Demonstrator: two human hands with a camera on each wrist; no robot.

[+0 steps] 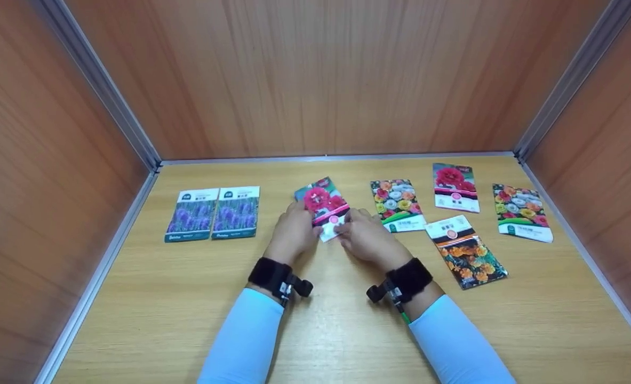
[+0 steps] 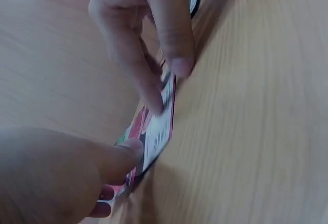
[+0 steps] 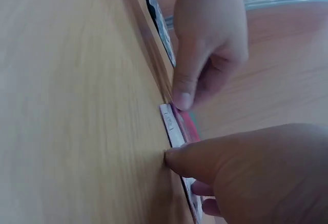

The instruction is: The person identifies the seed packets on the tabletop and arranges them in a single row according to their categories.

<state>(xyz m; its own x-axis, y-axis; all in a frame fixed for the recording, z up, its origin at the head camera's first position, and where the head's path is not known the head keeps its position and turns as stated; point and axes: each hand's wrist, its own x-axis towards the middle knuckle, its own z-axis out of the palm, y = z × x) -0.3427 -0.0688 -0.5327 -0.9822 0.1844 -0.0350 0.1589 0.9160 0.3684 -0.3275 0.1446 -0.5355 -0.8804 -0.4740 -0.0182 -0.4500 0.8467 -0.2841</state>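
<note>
The held packet (image 1: 318,198), printed with pink flowers, is at the middle of the worktop (image 1: 326,320), set askew, its white end towards the person. The left hand (image 1: 292,229) is at the held packet's left edge, thumb on its face and fingers curled round the side, pinching it. The right hand (image 1: 368,234) is at the held packet's lower right, thumb and fingers nearly closed in a pinch on its white end. The wrist views are blurred, so whether the held packet lies flat or slightly raised is hard to say.

To the left of the held packet, 2 purple-flower packets (image 1: 236,212) lie side by side. Just to its right is a mixed-flower packet (image 1: 397,202). Farther right of it are another pink-flower packet (image 1: 455,186), set towards the back panel (image 1: 326,80), and, well apart at the far right, another mixed-flower packet (image 1: 522,210). Right of the held packet and nearer the person, an orange-flower packet (image 1: 467,253) lies tilted.
</note>
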